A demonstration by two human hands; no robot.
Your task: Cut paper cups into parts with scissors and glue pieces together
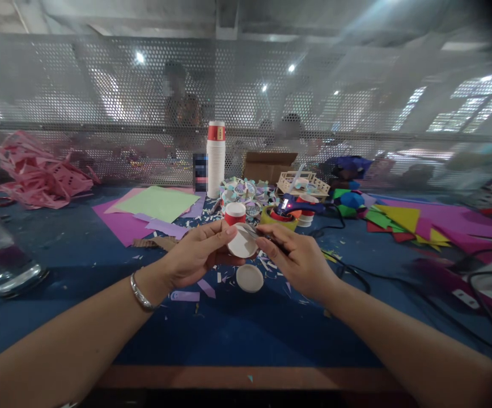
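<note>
My left hand (197, 249), wearing a silver bracelet, is closed on a white round paper piece (241, 245), with the thumb on its top edge. My right hand (301, 260) pinches a slim dark tool (252, 230) with a thin metallic tip, laid against the disc's upper right edge. Its kind I cannot make out. Below the hands, a second white disc (250, 279) lies on the blue table. Just behind them stands a red and white paper cup (234, 213). Small paper scraps are scattered around the hands.
Behind stand a tall stack of paper cups (216, 167), a heap of paper cutouts (250, 195) and a glue gun (301, 206) over a yellow tape roll (278, 220). Coloured sheets (156, 203) lie left. A black cable (393, 277) crosses the right side. A glass (14, 272) stands far left.
</note>
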